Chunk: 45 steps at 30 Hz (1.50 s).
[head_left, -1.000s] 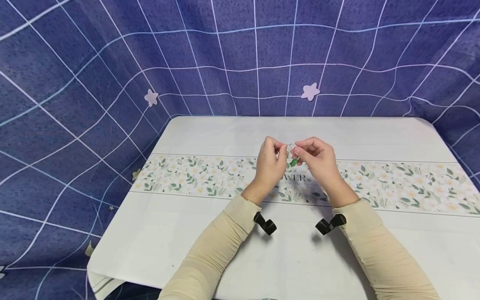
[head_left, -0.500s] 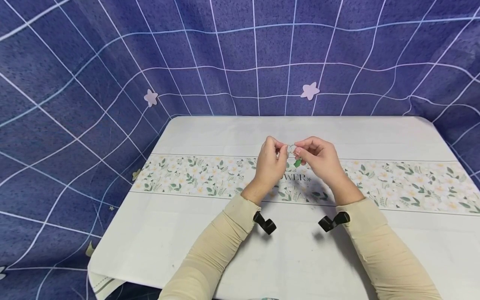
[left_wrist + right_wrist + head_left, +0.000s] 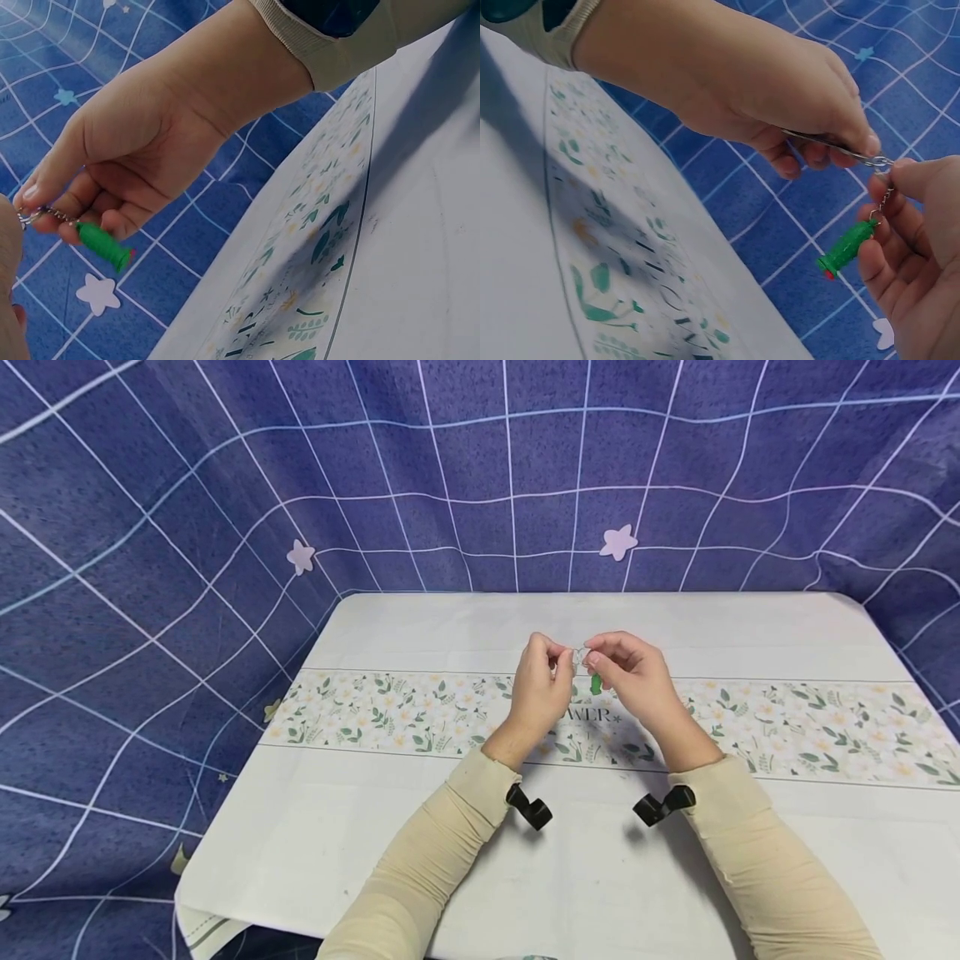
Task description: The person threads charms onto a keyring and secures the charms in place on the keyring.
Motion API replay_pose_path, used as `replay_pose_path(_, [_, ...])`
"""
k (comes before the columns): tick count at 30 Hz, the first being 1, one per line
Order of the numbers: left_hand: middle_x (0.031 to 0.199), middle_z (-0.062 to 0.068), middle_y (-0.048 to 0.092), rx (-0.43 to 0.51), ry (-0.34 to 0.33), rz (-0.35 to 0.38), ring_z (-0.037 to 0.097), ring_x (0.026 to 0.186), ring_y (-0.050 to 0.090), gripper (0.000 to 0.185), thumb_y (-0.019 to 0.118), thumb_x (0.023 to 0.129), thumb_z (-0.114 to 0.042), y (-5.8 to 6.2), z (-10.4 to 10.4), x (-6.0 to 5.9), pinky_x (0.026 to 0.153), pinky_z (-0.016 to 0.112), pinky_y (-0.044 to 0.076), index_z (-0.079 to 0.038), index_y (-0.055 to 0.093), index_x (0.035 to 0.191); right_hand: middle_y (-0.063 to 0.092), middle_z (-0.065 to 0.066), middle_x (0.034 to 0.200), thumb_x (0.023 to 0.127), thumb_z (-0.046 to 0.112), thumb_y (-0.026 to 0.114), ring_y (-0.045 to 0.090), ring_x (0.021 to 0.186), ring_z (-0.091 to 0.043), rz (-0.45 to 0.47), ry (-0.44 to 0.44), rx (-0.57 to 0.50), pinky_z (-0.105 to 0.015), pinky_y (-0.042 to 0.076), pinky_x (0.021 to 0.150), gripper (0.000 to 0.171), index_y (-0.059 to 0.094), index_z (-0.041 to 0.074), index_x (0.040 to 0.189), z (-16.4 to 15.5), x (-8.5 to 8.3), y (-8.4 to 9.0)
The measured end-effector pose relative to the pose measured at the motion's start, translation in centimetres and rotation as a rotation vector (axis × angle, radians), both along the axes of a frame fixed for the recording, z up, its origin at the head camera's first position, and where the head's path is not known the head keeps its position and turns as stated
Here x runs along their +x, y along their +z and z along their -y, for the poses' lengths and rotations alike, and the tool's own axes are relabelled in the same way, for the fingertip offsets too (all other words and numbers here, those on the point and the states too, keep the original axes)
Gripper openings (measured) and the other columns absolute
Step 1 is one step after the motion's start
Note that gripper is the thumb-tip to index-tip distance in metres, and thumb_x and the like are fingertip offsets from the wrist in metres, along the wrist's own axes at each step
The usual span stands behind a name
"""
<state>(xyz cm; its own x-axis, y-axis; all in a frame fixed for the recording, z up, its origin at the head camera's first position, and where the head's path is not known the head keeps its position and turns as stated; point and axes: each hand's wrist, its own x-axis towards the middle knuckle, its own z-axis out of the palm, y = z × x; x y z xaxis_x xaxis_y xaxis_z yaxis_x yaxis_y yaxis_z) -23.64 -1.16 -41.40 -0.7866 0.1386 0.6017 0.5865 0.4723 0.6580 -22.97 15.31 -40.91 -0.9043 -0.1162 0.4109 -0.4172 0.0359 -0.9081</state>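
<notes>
Both hands meet above the middle of the table (image 3: 450, 627). My left hand (image 3: 558, 662) pinches a thin metal key ring (image 3: 831, 142) between thumb and fingertips. My right hand (image 3: 592, 658) pinches the same key ring at its other end, where a short chain (image 3: 885, 196) joins it. From the chain a small green charm (image 3: 596, 683) with a red tip hangs free below the right hand's fingers, also in the wrist views (image 3: 105, 246) (image 3: 846, 247). The ring itself is mostly hidden by fingertips in the head view.
A white tablecloth with a floral band (image 3: 787, 727) covers the table. A blue grid-patterned cloth with pale stars (image 3: 618, 542) hangs behind and to both sides. Black camera mounts (image 3: 530, 807) (image 3: 660, 806) sit on both wrists over beige sleeves.
The green charm has swung a little to the right and now hangs straight down. The right forearm shifted slightly; both hands keep their hold in the same place.
</notes>
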Motion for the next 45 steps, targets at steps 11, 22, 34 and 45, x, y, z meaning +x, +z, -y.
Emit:
replay_pose_path(11, [0.091, 0.015, 0.055, 0.063, 0.017, -0.046, 0.024, 0.083, 0.052, 0.009, 0.055, 0.101, -0.004, 0.1, -0.1, 0.3, 0.075, 0.029, 0.043, 0.0, 0.048, 0.095, 0.072, 0.003, 0.083, 0.096, 0.0, 0.066, 0.066, 0.075, -0.011, 0.044, -0.069, -0.24, -0.023, 0.053, 0.059, 0.016, 0.061, -0.009, 0.108, 1.6, 0.1, -0.9])
replay_pose_path(22, [0.092, 0.012, 0.056, 0.033, 0.015, -0.03, 0.022, 0.082, 0.052, 0.008, 0.054, 0.102, -0.006, -0.1, -0.2, 0.3, 0.073, 0.027, 0.043, -0.002, 0.049, 0.097, 0.07, 0.006, 0.079, 0.094, -0.003, 0.066, 0.063, 0.066, -0.011, 0.037, -0.176, -0.118, -0.022, 0.053, 0.061, 0.014, 0.064, -0.014, 0.103, 1.5, 0.3, -0.6])
replay_pose_path(34, [0.093, 0.012, 0.057, 0.006, 0.011, -0.008, 0.021, 0.083, 0.051, 0.008, 0.055, 0.102, -0.008, -0.2, -0.1, 0.2, 0.074, 0.028, 0.043, -0.003, 0.05, 0.098, 0.072, -0.014, 0.083, 0.094, -0.005, 0.065, 0.062, 0.064, -0.014, -0.027, -0.146, 0.062, -0.018, 0.05, 0.06, 0.011, 0.065, -0.015, 0.099, 1.2, 2.1, 2.6])
replay_pose_path(45, [0.093, 0.011, 0.057, -0.017, 0.007, 0.007, 0.02, 0.084, 0.053, 0.009, 0.056, 0.102, -0.008, -0.2, -0.1, 0.2, 0.074, 0.027, 0.044, -0.003, 0.051, 0.098, 0.071, -0.014, 0.083, 0.095, 0.0, 0.067, 0.059, 0.065, -0.006, -0.012, -0.123, 0.159, -0.017, 0.046, 0.058, 0.01, 0.067, -0.008, 0.101, -0.2, 0.2, 0.3])
